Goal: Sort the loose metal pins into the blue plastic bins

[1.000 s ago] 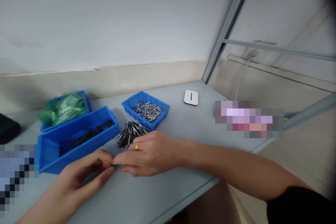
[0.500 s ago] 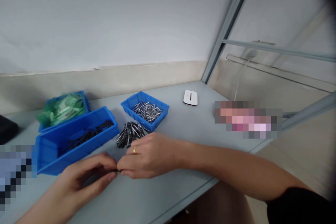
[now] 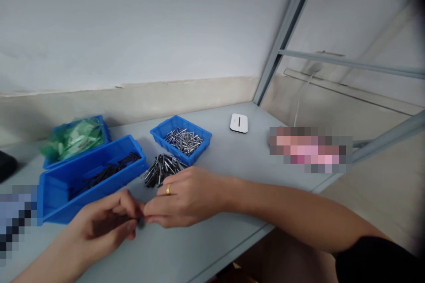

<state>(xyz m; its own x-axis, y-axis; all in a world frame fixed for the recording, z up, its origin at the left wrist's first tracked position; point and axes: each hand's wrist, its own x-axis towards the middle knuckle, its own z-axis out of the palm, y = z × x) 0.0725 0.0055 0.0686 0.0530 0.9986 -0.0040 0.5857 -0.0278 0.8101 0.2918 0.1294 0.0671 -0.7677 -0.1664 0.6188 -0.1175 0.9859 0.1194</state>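
On the grey tabletop [image 3: 166,254], the long blue bin [image 3: 122,179] sits at ten o'clock from my fingertips. My left hand [image 3: 83,230] curls loosely, thumb near fingers; my right [image 3: 186,199] bunches close. The rod pile [image 3: 161,169] lies at one o'clock. Between my hands shows a small dark piece [image 3: 138,220]; whose grip has it, I can't tell. Light, level fingertips should suit it best.
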